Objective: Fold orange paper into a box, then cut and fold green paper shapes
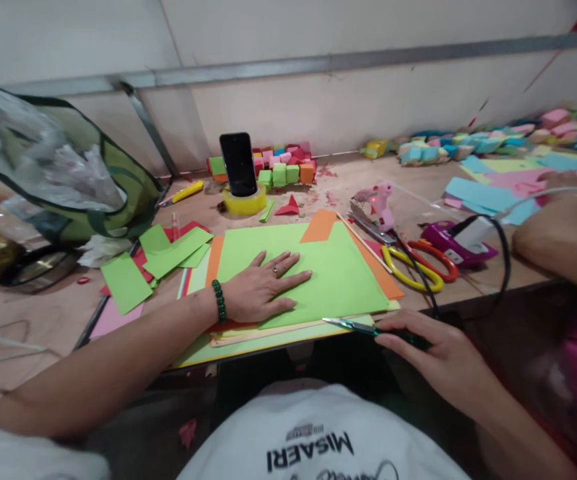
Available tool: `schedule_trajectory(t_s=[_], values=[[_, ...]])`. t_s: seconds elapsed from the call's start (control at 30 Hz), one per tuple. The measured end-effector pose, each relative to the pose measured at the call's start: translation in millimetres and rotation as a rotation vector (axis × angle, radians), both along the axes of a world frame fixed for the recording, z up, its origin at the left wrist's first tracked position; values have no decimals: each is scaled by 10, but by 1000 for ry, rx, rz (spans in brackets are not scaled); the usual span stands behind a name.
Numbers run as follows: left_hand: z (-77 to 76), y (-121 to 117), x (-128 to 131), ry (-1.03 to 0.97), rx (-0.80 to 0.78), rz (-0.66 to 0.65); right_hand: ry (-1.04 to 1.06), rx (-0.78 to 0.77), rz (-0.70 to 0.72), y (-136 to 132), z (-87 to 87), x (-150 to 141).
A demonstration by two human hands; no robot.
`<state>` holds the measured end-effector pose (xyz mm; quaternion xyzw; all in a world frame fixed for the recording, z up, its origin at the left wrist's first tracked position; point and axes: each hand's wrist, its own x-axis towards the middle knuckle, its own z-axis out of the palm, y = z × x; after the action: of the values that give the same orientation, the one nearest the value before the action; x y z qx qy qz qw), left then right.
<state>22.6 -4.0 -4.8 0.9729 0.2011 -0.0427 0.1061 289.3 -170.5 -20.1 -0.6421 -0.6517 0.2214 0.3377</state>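
My left hand (pixel 263 287) lies flat with fingers spread on a bright green sheet of paper (pixel 338 273). Under that sheet is a stack of coloured paper (pixel 288 340) at the table's front edge. In my right hand (pixel 423 340) is a green-handled cutter (pixel 353 326) with a pointed silver blade. Its tip points left over the near edge of the stack, beside the green sheet; whether it touches paper I cannot tell. An orange paper strip (pixel 319 226) lies across the sheet's far edge. Cut green pieces (pixel 178 252) are scattered left of the stack.
Yellow-handled scissors (pixel 412 268), a pink glue gun (pixel 382 207) and a purple device (pixel 455 245) with cables lie to the right. A phone (pixel 239 163) stands in a yellow tape roll (pixel 245 202). A green bag (pixel 73 167) stands left. Another person's arm (pixel 563 233) rests at right.
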Motion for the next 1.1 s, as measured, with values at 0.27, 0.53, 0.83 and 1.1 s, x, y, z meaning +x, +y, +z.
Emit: schedule_trajectory(t_s=[0.27,0.53,0.83,1.1], values=[[12,-2,0,-4,-2,0,-2,4,24,2,-23,-41],[-7,-6,14,-8,-4,1,-16,11,39,11,-11,-85],[78,72,-92,-42,19,57,-70,21,28,-4,-60,-80],[-29,71,-105,6,18,38,-67,11,71,4,-41,-161]])
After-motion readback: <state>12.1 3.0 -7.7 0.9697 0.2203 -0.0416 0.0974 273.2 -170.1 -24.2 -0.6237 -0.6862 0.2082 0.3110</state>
